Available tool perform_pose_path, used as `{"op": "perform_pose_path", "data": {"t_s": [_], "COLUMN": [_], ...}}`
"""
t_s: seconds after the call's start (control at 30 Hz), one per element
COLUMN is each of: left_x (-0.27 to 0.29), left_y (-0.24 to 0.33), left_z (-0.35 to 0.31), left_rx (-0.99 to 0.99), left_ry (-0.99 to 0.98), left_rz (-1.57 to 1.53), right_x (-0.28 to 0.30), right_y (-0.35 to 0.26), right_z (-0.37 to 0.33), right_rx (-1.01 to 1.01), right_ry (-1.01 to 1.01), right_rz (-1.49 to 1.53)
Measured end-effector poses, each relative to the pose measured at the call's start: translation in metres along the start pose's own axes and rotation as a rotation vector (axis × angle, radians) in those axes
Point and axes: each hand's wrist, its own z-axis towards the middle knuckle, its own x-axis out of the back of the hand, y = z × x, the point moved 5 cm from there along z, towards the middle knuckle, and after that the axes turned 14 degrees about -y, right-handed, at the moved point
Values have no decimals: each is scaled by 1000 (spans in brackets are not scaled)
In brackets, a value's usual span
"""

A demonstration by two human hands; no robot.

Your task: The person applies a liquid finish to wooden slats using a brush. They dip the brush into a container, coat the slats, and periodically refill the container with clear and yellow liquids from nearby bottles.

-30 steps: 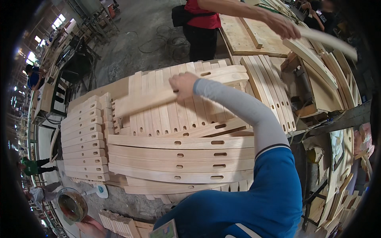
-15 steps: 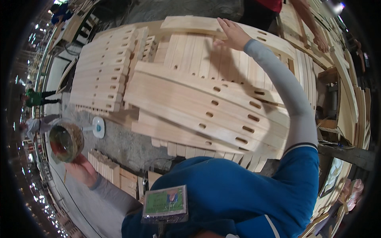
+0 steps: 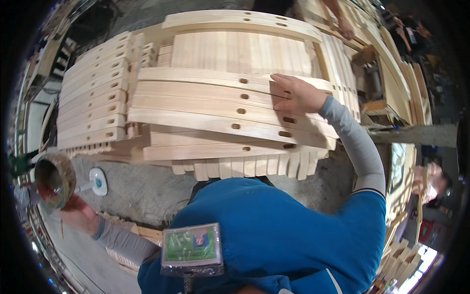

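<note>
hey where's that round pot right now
In the head view, the round pot is at the far left, held up in the left hand, just left of the white rounded object.

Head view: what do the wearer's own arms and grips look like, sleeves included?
The right grip and left grip are bare hands. The right arm sleeve is plain grey, slightly wrinkled, and meets a blue short sleeve with a dark stripe near its edge. The left arm sleeve is also grey. No cables are visible on either arm.
</note>
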Motion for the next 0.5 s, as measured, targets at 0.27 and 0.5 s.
{"op": "perform_pose_path", "data": {"t_s": [0.27, 0.5], "left_x": [1, 1], "left_y": [-1, 3], "left_z": [7, 14], "left_rx": [-11, -12], "left_ry": [-28, -36], "left_rz": [7, 1], "right_x": [-10, 44], "right_y": [-5, -10], "right_z": [-2, 15], "right_rx": [26, 18], "right_ry": [-45, -211], "right_rz": [-282, -346]}}
